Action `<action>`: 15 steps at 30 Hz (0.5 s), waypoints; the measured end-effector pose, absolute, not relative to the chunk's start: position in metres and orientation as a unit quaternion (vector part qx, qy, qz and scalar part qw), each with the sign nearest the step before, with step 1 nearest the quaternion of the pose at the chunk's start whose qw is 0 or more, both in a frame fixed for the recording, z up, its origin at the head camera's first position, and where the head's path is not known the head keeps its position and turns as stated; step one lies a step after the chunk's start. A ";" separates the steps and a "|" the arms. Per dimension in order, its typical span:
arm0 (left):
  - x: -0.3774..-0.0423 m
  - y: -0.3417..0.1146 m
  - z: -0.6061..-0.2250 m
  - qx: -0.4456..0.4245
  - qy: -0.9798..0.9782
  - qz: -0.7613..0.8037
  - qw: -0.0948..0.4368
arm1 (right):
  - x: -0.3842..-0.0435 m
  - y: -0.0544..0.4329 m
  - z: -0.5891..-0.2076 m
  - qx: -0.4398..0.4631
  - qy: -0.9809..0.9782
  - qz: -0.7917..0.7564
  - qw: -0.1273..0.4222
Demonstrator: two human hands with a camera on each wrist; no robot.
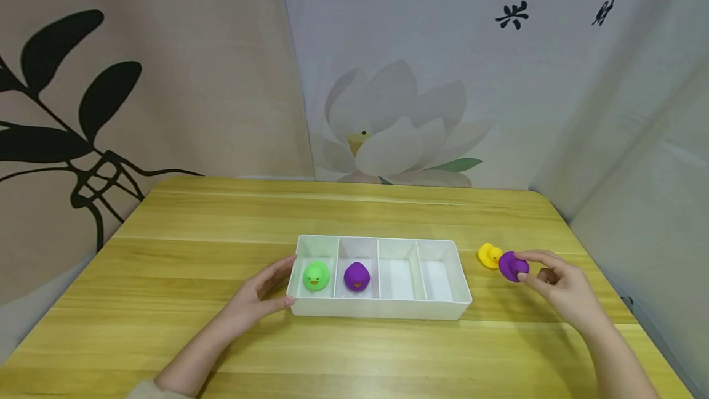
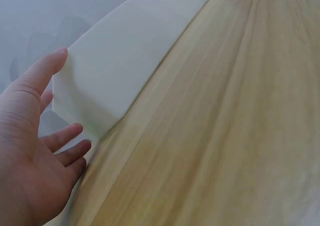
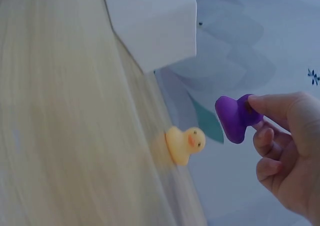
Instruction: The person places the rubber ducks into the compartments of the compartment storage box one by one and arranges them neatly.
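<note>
My right hand point(image 1: 565, 288) pinches a purple rubber duck point(image 1: 506, 267) between thumb and fingers, off the table and tilted. Close beside it a yellow rubber duck point(image 1: 488, 255) stands on the table; the right wrist view shows the two apart. With fairly straight fingers my left hand point(image 1: 257, 294) touches the left end of a white divided tray point(image 1: 376, 308). Its thumb is at the near corner, as the left wrist view also shows. A green duck point(image 1: 316, 276) sits in the leftmost compartment, another purple duck point(image 1: 357, 276) in the second. The two right compartments hold nothing.
The tray stands on a wooden table point(image 1: 221, 239). Behind the table hangs a pale cloth point(image 1: 232, 79) with a printed plant, lotus and writing. More cloth point(image 1: 653, 171) hangs along the right side.
</note>
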State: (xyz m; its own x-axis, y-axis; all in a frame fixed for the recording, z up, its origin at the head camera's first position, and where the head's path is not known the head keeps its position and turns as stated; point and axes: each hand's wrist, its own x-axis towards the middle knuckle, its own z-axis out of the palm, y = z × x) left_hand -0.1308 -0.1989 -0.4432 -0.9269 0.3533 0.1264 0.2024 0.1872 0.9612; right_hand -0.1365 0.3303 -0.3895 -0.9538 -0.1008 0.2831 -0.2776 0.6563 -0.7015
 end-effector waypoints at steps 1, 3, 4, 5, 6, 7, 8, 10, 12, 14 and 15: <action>-0.131 -0.199 -0.443 0.181 0.768 0.611 0.062 | -0.136 0.328 -0.388 0.108 -0.902 0.401 0.115; -0.131 -0.199 -0.444 0.181 0.768 0.612 0.062 | -0.135 0.323 -0.386 0.115 -0.900 0.401 0.124; -0.131 -0.199 -0.444 0.180 0.768 0.612 0.062 | -0.135 0.320 -0.385 0.118 -0.899 0.401 0.128; -0.131 -0.199 -0.444 0.180 0.769 0.611 0.062 | -0.134 0.318 -0.383 0.120 -0.899 0.400 0.132; -0.131 -0.199 -0.443 0.180 0.769 0.610 0.061 | -0.133 0.316 -0.382 0.121 -0.898 0.400 0.136; -0.131 -0.199 -0.444 0.180 0.770 0.610 0.061 | -0.133 0.313 -0.380 0.121 -0.897 0.401 0.139; -0.131 -0.199 -0.444 0.180 0.770 0.609 0.060 | -0.132 0.311 -0.379 0.121 -0.897 0.401 0.141; -0.131 -0.199 -0.444 0.180 0.772 0.607 0.060 | -0.131 0.307 -0.376 0.120 -0.897 0.400 0.144; -0.131 -0.199 -0.444 0.180 0.772 0.607 0.060 | -0.129 0.303 -0.373 0.119 -0.896 0.402 0.147; -0.131 -0.199 -0.443 0.179 0.773 0.606 0.059 | -0.128 0.298 -0.371 0.118 -0.894 0.405 0.149; -0.131 -0.199 -0.443 0.179 0.773 0.606 0.059 | -0.127 0.296 -0.369 0.118 -0.893 0.407 0.149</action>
State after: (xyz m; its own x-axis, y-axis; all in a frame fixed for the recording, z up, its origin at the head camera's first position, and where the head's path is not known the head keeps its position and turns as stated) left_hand -0.1313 -0.1992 -0.4434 -0.9292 0.3477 0.1256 0.2048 0.2011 0.9579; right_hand -0.1268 0.2962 -0.3692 -0.9273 -0.0900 0.3632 -0.3332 0.6404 -0.6920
